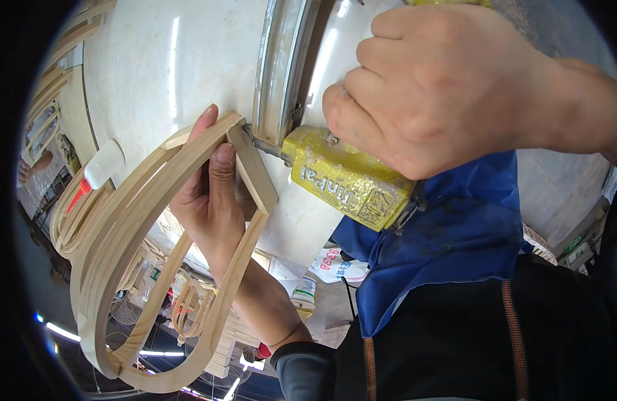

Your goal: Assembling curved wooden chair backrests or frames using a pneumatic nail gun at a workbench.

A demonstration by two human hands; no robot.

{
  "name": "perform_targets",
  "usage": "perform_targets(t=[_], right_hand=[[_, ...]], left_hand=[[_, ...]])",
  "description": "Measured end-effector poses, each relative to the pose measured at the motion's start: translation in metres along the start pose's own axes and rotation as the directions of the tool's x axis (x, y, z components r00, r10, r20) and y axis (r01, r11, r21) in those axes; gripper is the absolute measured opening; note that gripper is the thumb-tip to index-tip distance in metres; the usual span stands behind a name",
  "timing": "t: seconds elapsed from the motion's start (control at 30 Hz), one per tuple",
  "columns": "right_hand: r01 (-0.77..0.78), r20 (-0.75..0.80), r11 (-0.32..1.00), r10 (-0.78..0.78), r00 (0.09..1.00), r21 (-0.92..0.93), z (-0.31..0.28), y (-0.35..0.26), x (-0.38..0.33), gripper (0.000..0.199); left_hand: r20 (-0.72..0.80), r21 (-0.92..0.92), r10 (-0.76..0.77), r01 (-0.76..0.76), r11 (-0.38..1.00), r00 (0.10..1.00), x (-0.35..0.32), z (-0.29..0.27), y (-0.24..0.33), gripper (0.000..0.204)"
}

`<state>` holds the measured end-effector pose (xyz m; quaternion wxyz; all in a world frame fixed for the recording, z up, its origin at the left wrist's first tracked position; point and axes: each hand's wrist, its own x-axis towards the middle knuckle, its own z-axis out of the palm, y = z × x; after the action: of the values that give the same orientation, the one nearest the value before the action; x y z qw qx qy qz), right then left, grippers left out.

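Glossy white tabletop (188, 60) fills the upper part of the view, with a metal rail (273, 67) running across it toward its near edge; more curved wooden pieces (51, 87) stand beyond its left edge. Over the near edge, the left hand (215, 177) is clamped on a pale wooden frame (231, 264), thumb against the inner side, fingers mostly hidden behind. That frame tilts, its angled corner up by the rail and its rounded end hanging out past the table.

Closed in a fist, the right hand (435, 87) grips a yellow nail gun (352, 180), whose handle it mostly hides; the metal nose appears to touch the frame's corner. By the table's left edge is a white bottle (103, 164) with a red nozzle (79, 195); its contents cannot be told. Blue cloth (448, 234) hangs below the gun.
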<state>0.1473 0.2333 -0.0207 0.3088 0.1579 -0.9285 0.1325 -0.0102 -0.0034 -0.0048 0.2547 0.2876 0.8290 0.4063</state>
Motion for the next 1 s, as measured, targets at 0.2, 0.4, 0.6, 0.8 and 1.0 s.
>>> perform_targets(t=[0.2, 0.4, 0.6, 0.8, 1.0], right_hand=[[0.029, -0.044, 1.000, -0.028, 0.999, 0.011, 0.001, 0.004, -0.003, 0.016], [0.023, -0.010, 0.999, -0.023, 1.000, 0.035, -0.002, -0.002, -0.005, 0.017], [0.152, 0.255, 0.984, -0.124, 0.959, -0.091, -0.002, 0.001, -0.013, 0.026], [-0.039, 0.345, 0.983, 0.099, 0.933, -0.177, -0.025, 0.025, -0.004, 0.039], [-0.118, 0.166, 0.982, 0.142, 0.976, -0.147, -0.020, 0.071, 0.016, 0.046]], left_hand=[[0.014, -0.005, 0.019, -0.019, 1.000, 1.000, 0.000, 0.000, -0.002, 0.036], [-0.030, -0.031, 0.015, -0.015, 0.999, 0.999, 0.000, 0.002, 0.000, 0.033], [-0.005, -0.036, -0.011, 0.011, 0.999, 1.000, 0.002, -0.003, 0.000, 0.034], [0.058, -0.063, -0.020, 0.023, 0.998, 0.998, 0.003, -0.008, 0.006, 0.035], [0.236, -0.381, 0.082, 0.014, 0.925, 0.968, -0.015, -0.033, 0.001, 0.052]])
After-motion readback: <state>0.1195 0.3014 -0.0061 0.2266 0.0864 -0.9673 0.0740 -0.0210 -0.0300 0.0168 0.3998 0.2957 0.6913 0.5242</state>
